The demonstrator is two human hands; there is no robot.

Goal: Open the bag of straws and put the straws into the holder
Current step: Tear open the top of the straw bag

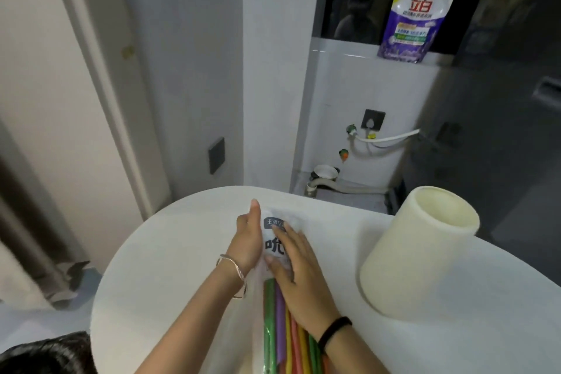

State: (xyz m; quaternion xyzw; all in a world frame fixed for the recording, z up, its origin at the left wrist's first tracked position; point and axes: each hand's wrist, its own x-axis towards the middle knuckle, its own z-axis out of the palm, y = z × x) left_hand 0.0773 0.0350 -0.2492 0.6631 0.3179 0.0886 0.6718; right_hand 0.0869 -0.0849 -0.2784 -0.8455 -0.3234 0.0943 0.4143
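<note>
Hands grip the sealed bag of straws [277, 297]: left hand [247, 241] clasps its top, right hand [299, 276] presses flat, steadying it on the tabletop [170, 267] for tearing.

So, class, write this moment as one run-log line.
left hand: holding clear plastic bag of coloured straws | right hand: flat on bag | cream cylindrical holder: empty, upright

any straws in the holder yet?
No: the holder shows only a bare cream interior, and the coloured straws lie inside the bag under both hands.
</note>
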